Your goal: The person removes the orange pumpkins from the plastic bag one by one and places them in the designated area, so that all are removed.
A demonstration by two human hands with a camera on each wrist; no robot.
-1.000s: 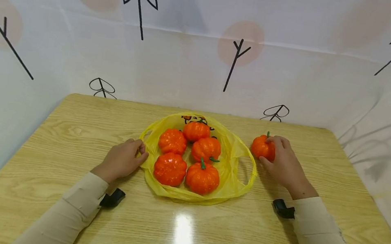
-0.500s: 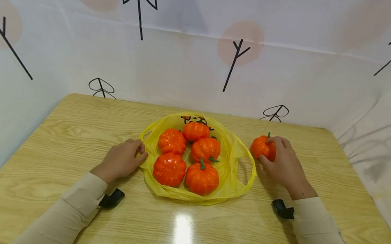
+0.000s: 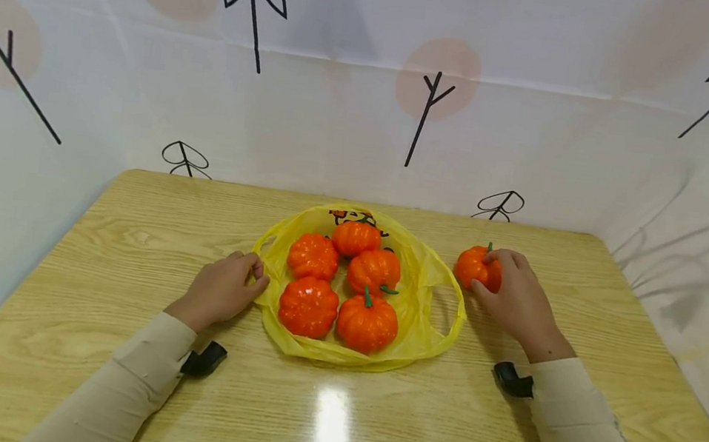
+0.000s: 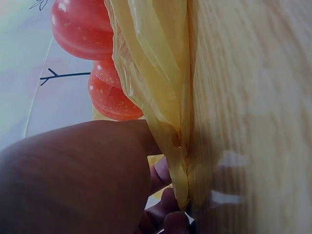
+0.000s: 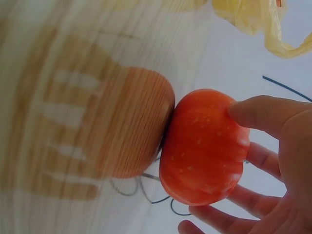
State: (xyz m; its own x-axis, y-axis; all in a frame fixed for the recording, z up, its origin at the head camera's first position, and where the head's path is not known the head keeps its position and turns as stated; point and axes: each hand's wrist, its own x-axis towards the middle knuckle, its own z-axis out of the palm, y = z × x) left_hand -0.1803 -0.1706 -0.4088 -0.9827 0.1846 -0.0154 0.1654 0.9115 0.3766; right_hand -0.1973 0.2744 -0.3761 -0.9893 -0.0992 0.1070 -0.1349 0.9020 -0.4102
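- Currently, the right hand [image 3: 518, 302] holds one loose pumpkin [image 3: 471, 268], thumb on the near side and fingers part-spread round the far side, parted to the width of the body. This span presumably stops a round body from rolling.
- The left hand [image 3: 223, 289] has its fingers curled on the edge of one yellow bag [image 3: 409, 340] at 9 o'clock, probably to anchor the light film and keep the mouth spread.
- The loose pumpkin rests on the bench [image 3: 121, 257], stem up, outside the bag, between 2 and 3 o'clock from its centre.
- Inside the bag sit five bagged pumpkins [image 3: 367, 325] at 12, 2, 5, 8 and 10 o'clock; their weight likely holds the base down.
- Count: six pumpkins, one bag, two black wrist units [image 3: 204, 359], one per wrist.
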